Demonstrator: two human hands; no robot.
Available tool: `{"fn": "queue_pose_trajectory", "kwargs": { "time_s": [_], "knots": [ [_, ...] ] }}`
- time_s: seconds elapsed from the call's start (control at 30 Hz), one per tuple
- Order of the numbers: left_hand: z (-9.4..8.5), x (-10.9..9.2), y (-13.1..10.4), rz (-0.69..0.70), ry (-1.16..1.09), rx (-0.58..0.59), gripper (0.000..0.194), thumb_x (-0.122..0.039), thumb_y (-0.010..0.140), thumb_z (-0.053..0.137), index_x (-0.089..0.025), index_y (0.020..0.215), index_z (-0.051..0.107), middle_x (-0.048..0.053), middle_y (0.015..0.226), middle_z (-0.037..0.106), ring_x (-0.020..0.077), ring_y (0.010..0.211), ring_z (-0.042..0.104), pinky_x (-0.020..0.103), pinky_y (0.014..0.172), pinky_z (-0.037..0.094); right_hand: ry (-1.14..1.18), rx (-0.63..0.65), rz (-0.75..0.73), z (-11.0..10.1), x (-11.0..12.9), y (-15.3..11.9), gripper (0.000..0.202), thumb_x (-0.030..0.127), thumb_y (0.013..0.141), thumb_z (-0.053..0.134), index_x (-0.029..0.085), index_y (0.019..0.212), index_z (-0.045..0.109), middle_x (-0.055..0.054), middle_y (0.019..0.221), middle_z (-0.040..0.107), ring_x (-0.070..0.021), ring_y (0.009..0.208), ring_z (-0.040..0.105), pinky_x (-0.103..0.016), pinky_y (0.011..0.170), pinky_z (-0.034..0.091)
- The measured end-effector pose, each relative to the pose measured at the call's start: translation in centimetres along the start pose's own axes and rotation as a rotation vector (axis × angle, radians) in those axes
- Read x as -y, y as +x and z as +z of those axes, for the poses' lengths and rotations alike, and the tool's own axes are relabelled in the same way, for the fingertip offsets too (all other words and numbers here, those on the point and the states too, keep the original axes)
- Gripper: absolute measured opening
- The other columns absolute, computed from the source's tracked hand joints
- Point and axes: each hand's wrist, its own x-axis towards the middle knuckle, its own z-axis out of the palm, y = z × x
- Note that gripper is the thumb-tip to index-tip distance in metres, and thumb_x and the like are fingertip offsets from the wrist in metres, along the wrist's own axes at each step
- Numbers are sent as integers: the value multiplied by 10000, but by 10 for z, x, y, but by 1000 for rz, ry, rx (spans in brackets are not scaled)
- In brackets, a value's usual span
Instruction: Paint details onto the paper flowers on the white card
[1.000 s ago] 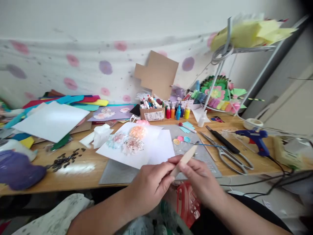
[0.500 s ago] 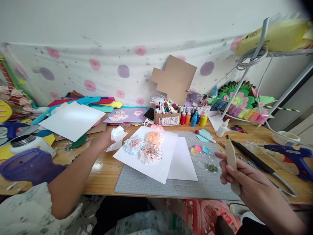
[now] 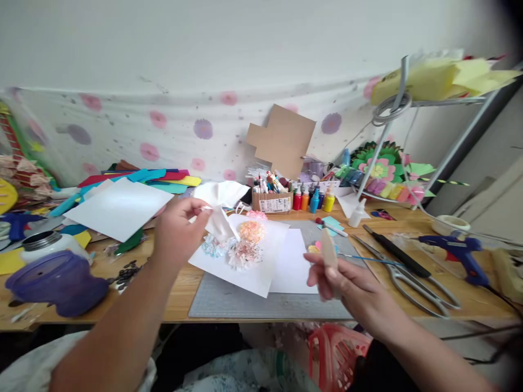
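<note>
My left hand (image 3: 180, 231) pinches a white tissue (image 3: 223, 193), which hangs partly spread out above the left side of a white paper sheet (image 3: 257, 283). Ruffled paper flowers in pale blue, orange and pinkish-brown (image 3: 245, 253) lie on that sheet, partly behind the tissue. In my right hand (image 3: 351, 283) a flat wooden craft stick (image 3: 328, 247) stands upright between thumb and fingers. That hand is over the right part of the grey cutting mat (image 3: 245, 305), beside a second white sheet (image 3: 290, 267).
Scissors (image 3: 408, 283), a black-handled tool (image 3: 396, 250) and a blue glue gun (image 3: 453, 250) lie at right. Paint bottles (image 3: 314, 201) and a marker box (image 3: 273, 204) stand at the back. A purple container (image 3: 61, 283) and coloured sheets (image 3: 159, 177) are at left.
My left hand has lifted the tissue and brought it right, over the flowers, where it has spread wider. My right hand has moved left with the craft stick. The view has shifted a little.
</note>
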Motion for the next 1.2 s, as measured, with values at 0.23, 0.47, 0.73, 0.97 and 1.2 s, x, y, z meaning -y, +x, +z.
{"fn": "queue_pose_trajectory", "kwargs": {
  "time_s": [0.23, 0.47, 0.73, 0.97, 1.2],
  "knots": [
    [100, -67, -77, -181, -770, 411, 281, -435, 720, 658, -172, 814, 623, 31, 721, 648, 160, 631, 592, 269, 606, 485, -50, -15, 8, 13, 16, -5, 468, 574, 909, 452, 139, 997, 602, -32, 738, 655, -61, 462, 430, -219, 462, 361],
    [115, -92, -107, -323, -1046, 620, 449, -452, 625, 809, -227, 990, 673, 76, 957, 734, 249, 823, 691, 335, 682, 571, -34, -65, 64, 2, 18, -19, 469, 626, 897, 411, 172, 826, 505, 10, 621, 615, -45, 366, 364, -196, 382, 257],
    [129, -99, -118, -387, -1096, 652, 274, -311, 623, 842, -122, 797, 747, 108, 731, 733, 174, 518, 621, 226, 405, 439, -194, -92, 24, 2, 9, -30, 469, 567, 951, 342, 176, 751, 507, 42, 520, 504, -61, 445, 352, -211, 484, 310],
    [109, -91, -79, -318, -1157, 360, 203, -188, 618, 812, -195, 803, 729, 16, 781, 753, 169, 789, 695, 239, 745, 567, -486, -188, -34, 6, 16, -48, 360, 434, 974, 369, 190, 768, 536, 19, 598, 473, -114, 557, 419, -261, 565, 311],
    [114, -86, -106, -494, -1215, 501, 193, -215, 646, 748, -163, 828, 711, 70, 899, 734, 210, 887, 678, 316, 789, 571, -597, -212, -224, 5, 26, -44, 301, 379, 989, 350, 247, 1071, 607, -32, 871, 609, -155, 810, 558, -273, 737, 410]
  ]
}}
